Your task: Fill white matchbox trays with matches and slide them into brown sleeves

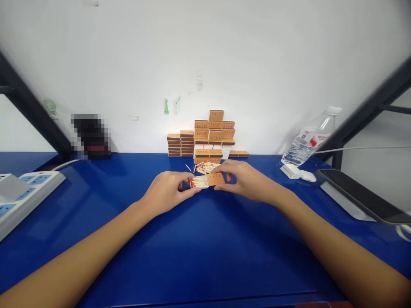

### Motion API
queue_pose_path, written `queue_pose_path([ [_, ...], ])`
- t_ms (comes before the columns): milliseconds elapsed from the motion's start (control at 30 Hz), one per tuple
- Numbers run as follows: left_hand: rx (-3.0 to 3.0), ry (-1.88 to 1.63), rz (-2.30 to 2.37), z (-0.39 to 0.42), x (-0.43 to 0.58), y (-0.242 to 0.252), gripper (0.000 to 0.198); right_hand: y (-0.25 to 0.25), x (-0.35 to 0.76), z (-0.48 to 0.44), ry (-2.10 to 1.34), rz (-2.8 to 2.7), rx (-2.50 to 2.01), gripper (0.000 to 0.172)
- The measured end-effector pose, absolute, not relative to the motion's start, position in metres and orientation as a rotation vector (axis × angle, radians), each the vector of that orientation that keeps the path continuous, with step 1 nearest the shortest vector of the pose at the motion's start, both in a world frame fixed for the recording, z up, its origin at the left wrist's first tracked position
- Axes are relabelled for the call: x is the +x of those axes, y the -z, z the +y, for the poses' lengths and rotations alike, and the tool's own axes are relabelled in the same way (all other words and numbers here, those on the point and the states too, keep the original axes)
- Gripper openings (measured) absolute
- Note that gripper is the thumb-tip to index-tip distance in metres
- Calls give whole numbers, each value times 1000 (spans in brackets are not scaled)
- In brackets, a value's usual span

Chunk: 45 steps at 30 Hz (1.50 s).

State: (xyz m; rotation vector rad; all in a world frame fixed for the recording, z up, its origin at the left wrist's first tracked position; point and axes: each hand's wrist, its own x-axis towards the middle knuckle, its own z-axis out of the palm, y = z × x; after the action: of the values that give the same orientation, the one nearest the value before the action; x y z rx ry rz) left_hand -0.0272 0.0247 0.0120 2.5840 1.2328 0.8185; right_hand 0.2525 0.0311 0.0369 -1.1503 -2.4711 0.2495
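Observation:
Between my hands is a partly open matchbox, its white inner tray full of red-tipped matches and its orange sleeve to the right. My left hand pinches the tray's left end between thumb and fingers. Thumb and fingers of my right hand grip the sleeve by its long sides. Just behind the box lies a pile of loose matches, partly hidden by my right fingers. One single match lies apart to the left of that pile.
Stacked matchboxes stand against the wall, with two columns of boxes to their left. On the right are a tilted water bottle, a white charger and a phone. A power strip lies at left on the blue table.

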Motion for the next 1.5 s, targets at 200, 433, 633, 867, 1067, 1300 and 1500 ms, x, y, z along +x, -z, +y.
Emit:
queue_pose_path([
  [200,2556,-798,1244,29,-29,-11,34,-32,258,37,-390,-2416,-1097,43],
  [433,2568,-823,1208,30,-28,-10,33,-33,256,35,-438,-2384,-1110,47],
  [633,2519,-877,1203,28,-29,-13,34,-32,257,38,-527,-2319,-1094,47],
  [867,2476,-905,1188,30,-30,-16,34,-39,257,35,-491,-2325,-1150,48],
  [1067,2530,-938,1313,32,-33,-21,36,-48,287,45,-560,-2521,-1386,44],
  [1300,2397,-1169,1517,32,-32,-23,32,-24,256,51,-219,-2442,-1233,19],
  [1500,2526,-1085,1441,31,-31,-21,31,-8,229,61,-131,-2516,-1209,8],
])
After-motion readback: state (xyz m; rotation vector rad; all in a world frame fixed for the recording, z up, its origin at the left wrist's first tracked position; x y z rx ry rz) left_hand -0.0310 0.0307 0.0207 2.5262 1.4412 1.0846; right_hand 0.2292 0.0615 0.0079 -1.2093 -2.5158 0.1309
